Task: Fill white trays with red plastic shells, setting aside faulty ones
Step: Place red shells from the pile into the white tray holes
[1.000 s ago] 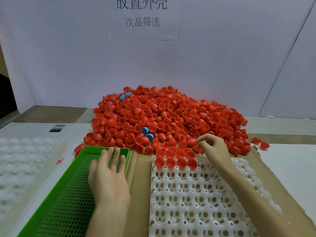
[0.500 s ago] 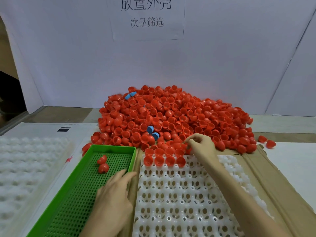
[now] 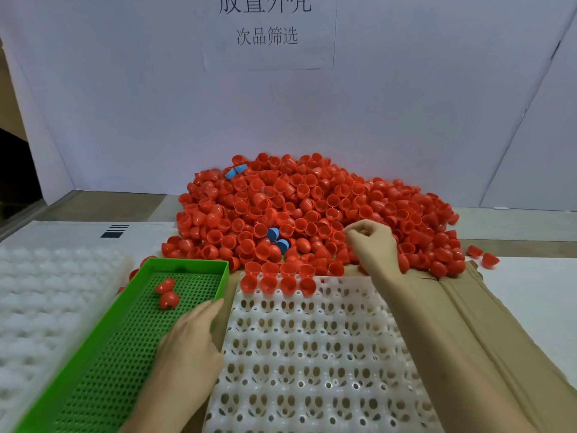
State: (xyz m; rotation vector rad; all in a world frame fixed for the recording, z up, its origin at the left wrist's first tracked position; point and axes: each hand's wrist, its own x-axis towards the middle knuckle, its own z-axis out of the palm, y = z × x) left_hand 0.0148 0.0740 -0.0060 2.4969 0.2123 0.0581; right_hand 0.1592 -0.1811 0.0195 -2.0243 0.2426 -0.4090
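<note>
A big heap of red plastic shells (image 3: 312, 207) lies at the back of the table. In front of it is a white tray (image 3: 312, 354) with many holes; two short rows of red shells (image 3: 274, 282) sit along its far left edge. My right hand (image 3: 371, 245) hovers over the heap's near edge with its fingers curled; no shell shows in it. My left hand (image 3: 193, 339) rests flat, fingers straight, on the right rim of a green perforated tray (image 3: 184, 264). Two red shells (image 3: 167, 295) lie inside that green tray.
Blue pieces (image 3: 276, 237) are mixed into the heap. More white trays (image 3: 46, 307) lie at the left. Brown cardboard (image 3: 468, 323) lies under the white tray and runs to the right. Two loose shells (image 3: 482, 256) sit at the right. A white wall with a paper sign (image 3: 268, 35) stands behind.
My left hand drew back from the green tray's floor to its right rim, uncovering two shells there. The back row gained a shell, and my right hand lifted to the heap.
</note>
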